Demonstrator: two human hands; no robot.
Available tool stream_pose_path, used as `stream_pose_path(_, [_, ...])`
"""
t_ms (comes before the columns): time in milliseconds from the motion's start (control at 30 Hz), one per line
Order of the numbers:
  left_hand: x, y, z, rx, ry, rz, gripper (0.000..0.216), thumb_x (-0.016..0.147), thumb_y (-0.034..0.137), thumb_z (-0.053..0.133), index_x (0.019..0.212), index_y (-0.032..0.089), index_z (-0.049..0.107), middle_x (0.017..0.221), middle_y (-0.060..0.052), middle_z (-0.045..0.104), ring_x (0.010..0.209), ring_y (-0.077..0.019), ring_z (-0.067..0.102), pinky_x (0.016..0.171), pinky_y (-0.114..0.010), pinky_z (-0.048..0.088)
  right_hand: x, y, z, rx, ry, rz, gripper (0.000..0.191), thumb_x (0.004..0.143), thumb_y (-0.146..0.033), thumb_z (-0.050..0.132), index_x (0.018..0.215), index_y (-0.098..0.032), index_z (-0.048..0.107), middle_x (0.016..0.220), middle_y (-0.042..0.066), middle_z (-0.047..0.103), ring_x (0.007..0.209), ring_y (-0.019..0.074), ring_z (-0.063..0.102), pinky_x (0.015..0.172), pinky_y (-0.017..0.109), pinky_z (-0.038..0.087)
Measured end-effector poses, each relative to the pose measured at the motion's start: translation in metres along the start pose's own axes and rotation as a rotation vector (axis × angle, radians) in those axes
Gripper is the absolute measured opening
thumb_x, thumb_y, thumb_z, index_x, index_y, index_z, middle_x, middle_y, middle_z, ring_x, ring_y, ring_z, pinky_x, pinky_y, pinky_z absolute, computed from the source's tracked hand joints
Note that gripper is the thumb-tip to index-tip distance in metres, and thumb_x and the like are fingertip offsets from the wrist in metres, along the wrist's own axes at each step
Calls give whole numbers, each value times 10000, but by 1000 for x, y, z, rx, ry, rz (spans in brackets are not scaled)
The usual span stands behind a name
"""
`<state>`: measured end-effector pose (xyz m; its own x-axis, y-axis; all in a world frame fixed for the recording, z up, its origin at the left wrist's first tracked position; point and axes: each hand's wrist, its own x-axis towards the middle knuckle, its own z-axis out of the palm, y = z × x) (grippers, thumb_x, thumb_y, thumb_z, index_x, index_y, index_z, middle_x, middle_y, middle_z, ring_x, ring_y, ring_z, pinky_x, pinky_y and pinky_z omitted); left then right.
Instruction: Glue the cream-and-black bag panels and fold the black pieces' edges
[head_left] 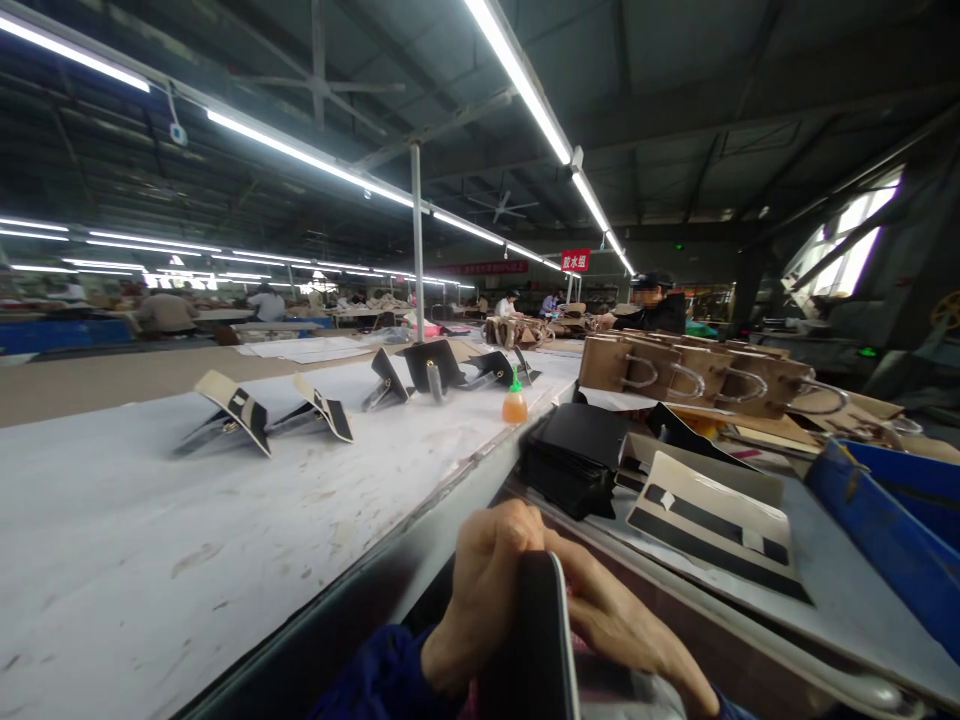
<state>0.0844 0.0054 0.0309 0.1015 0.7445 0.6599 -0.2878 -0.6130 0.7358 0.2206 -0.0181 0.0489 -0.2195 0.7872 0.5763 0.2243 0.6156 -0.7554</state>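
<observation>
At the bottom middle, my left hand [487, 590] is closed around the upper end of a black bag panel [532, 640] with a pale edge. My right hand [611, 605] grips the same panel from the other side, its fingertips partly hidden behind it. The panel stands on edge between my hands, close to my body. Just beyond lie a stack of black panels [574, 450] and a cream panel with black strips [712, 515]. A small bottle of amber liquid with a green nozzle [514, 404] stands on the white table to the left.
Several folded black and cream panels [431, 368] stand on the white-covered table [187, 530]. A row of brown bags with clear-wrapped handles [675, 375] sits to the right, above a blue bin [885, 540]. A person in dark clothing [656, 308] is farther back.
</observation>
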Motion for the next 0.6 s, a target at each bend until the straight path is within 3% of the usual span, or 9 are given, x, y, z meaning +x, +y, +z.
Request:
stream_pose_path(33, [3, -1, 0, -34, 14, -3, 659, 907, 758, 439, 512, 240, 339, 464, 58, 335, 437, -101, 328, 472, -269, 376, 1, 8, 4, 48, -94, 25, 373, 838, -619, 698, 839, -252, 763, 832, 35, 723, 769, 217, 685, 692, 291, 578])
stream_pose_path(100, [5, 2, -9, -80, 10, -30, 618, 886, 721, 542, 520, 230, 452, 495, 14, 500, 490, -129, 487, 553, -292, 482, 0, 24, 8, 138, -195, 78, 420, 871, -628, 654, 785, -221, 707, 772, 22, 670, 700, 190, 625, 644, 280, 543])
stream_pose_path(200, [0, 19, -41, -152, -64, -144, 568, 860, 744, 565, 802, 203, 729, 901, -110, 798, 845, -256, 745, 789, -409, 604, -7, 39, 0, 123, -127, 100, 444, 907, -594, 626, 711, -196, 606, 667, -15, 548, 602, 135, 501, 537, 231, 425])
stream_pose_path(300, [-15, 38, -77, -370, -85, -345, 760, 910, 800, 336, 1132, 194, 738, 1163, -147, 782, 1068, -299, 745, 912, -447, 599, -13, 37, -16, -135, -38, 51, 393, 938, -507, 611, 692, -202, 585, 636, -29, 528, 571, 117, 477, 530, 222, 376])
stream_pose_path(367, [-26, 46, -93, -403, -109, -378, 707, 882, 772, 477, 1262, 211, 679, 1172, -129, 777, 1070, -279, 741, 905, -381, 601, -14, 30, -23, -302, -5, 9, 347, 951, -462, 597, 704, -218, 602, 638, -30, 551, 568, 121, 501, 534, 224, 385])
stream_pose_path(467, [-38, 50, -100, -97, -104, -323, 613, 835, 524, 765, 1380, 312, 578, 1026, -31, 776, 877, -179, 736, 780, -247, 597, -13, 23, -24, -407, 10, -51, 319, 951, -434, 585, 700, -238, 613, 610, -34, 558, 533, 129, 509, 492, 229, 387])
stream_pose_path(600, [-40, 49, -94, 429, 5, -217, 464, 923, 348, 695, 1375, 353, 588, 841, 24, 713, 805, -164, 679, 797, -256, 571, -13, 23, -21, -447, -4, -89, 325, 956, -431, 572, 693, -247, 614, 597, -35, 574, 505, 132, 518, 458, 232, 391])
